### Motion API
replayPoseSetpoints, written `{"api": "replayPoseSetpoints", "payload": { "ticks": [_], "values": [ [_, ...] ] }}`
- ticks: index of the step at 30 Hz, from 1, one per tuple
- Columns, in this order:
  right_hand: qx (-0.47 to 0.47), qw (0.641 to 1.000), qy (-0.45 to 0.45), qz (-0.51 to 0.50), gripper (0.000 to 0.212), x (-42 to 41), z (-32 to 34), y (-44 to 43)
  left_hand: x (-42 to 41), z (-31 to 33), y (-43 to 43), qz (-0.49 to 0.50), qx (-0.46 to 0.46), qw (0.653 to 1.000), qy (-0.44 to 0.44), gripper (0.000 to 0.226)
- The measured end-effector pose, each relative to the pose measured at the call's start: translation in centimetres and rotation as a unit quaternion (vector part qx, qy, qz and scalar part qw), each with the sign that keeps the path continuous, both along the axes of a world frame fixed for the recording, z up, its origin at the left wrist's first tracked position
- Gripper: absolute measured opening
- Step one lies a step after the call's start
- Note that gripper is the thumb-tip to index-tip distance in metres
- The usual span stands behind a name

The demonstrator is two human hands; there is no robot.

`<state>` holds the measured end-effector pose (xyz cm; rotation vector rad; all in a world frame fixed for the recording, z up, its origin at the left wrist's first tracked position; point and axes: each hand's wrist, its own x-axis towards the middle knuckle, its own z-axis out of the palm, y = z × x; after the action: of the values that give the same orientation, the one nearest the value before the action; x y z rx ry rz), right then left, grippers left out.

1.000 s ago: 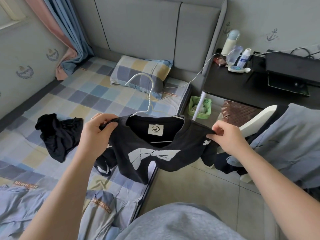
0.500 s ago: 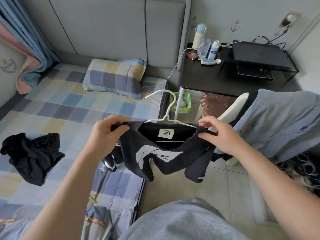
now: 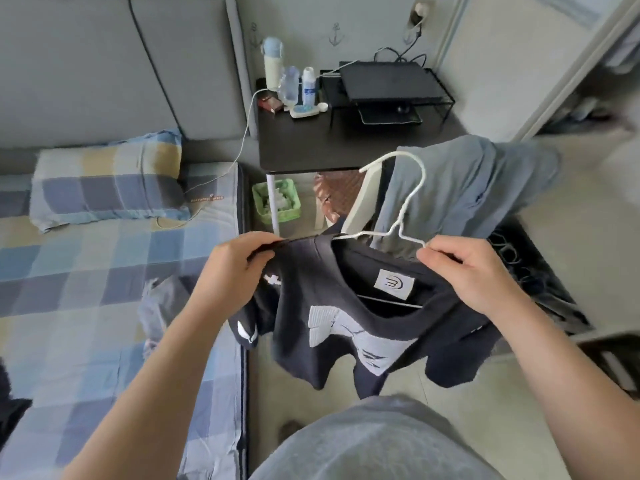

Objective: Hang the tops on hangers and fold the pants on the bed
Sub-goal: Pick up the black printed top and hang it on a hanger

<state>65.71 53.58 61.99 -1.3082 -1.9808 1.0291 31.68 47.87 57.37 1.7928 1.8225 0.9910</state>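
Black tee [image 3: 346, 306] is up in the air between my hands, over the floor just beside the bed [image 3: 86, 289] edge. The hanger [image 3: 398, 226] is through the neck; its bottom bar shows inside the collar.

Left hand [image 3: 235, 261] pinches the tee's left shoulder seam. Right hand [image 3: 474, 268] pinches the right end of the wire together with the cloth there.

Handling, my read:
- Tee is light and limp with no stiffness, so it sags wherever it's unsupported (the hem and one sleeve hang loose below).
- Hanger is thin white wire, light and springy, likely slick. Cotton can slide off if the thing tilts.
- Best grip points are the shoulder seams for seating and the hook for carrying. Don't pull at the collar, it'll stretch.
- Right arm of the wire looks partly bare near my fingers. That shoulder probably needs tugging over.

Around:
- Chair [image 3: 367, 202] right behind the hook, with a grey-blue garment [image 3: 467, 181] draped over it. The hook could snag that.
- Black table [image 3: 304, 147] beyond, bottles at its back, with a white cable [image 3: 242, 143] running down to the bed.
- Green basket [image 3: 277, 202] under the table.
- Pillow [image 3: 107, 181] at the head of the bed.
- Crumpled clothes [image 3: 156, 306] on the bed near my left forearm.
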Motion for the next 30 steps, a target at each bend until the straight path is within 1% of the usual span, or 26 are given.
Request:
{"api": "replayPoseSetpoints", "payload": {
  "ticks": [2,4,6,8,10,12,15,19,21,23,25,27,30],
  "values": [
    [0.010,1.000,-0.004,-0.029,0.033,3.2,0.6,-0.5,2.1,-0.9,1.7,-0.001,0.012,0.999,0.031,0.028],
    [0.015,0.998,-0.017,-0.054,0.038,6.2,1.1,-1.2,5.2,-1.4,3.3,-0.021,0.022,0.999,0.043,0.027],
    [0.017,0.996,-0.027,-0.083,0.038,9.4,1.3,-1.8,8.6,-1.5,4.9,-0.055,0.029,0.997,0.048,0.028],
    [0.012,0.993,-0.020,-0.115,0.038,13.0,1.6,-2.4,12.1,-1.4,6.6,-0.099,0.024,0.993,0.052,0.034],
    [0.009,0.989,-0.017,-0.147,0.034,16.5,1.7,-2.9,15.7,-1.3,8.2,-0.123,0.013,0.990,0.067,0.035],
    [0.007,0.985,-0.025,-0.173,0.031,19.8,1.7,-3.1,19.5,-1.0,9.8,-0.125,0.000,0.989,0.077,0.032],
    [0.007,0.979,-0.030,-0.203,0.032,24.4,1.8,-2.9,24.9,-1.0,11.7,-0.145,-0.013,0.986,0.080,0.033],
    [0.018,0.976,-0.038,-0.213,0.049,29.5,1.7,-2.0,30.0,-1.2,15.0,-0.187,-0.025,0.980,0.071,0.041],
    [0.022,0.975,-0.035,-0.217,0.053,31.7,1.6,-1.6,32.7,-1.4,16.6,-0.187,-0.025,0.978,0.083,0.043],
    [0.025,0.971,-0.034,-0.235,0.052,34.0,1.7,-1.4,34.8,-1.3,18.3,-0.175,-0.021,0.979,0.104,0.039],
    [0.031,0.964,-0.030,-0.263,0.047,36.4,1.7,-1.5,36.5,-0.8,20.2,-0.181,-0.001,0.977,0.116,0.032],
    [0.021,0.955,-0.020,-0.295,0.036,38.5,1.6,-1.5,38.7,-0.2,21.8,-0.227,0.032,0.971,0.076,0.031],
    [0.001,0.940,0.008,-0.342,0.039,40.6,1.2,-1.1,43.0,0.2,23.1,-0.328,0.021,0.944,-0.006,0.025]
  ]
}}
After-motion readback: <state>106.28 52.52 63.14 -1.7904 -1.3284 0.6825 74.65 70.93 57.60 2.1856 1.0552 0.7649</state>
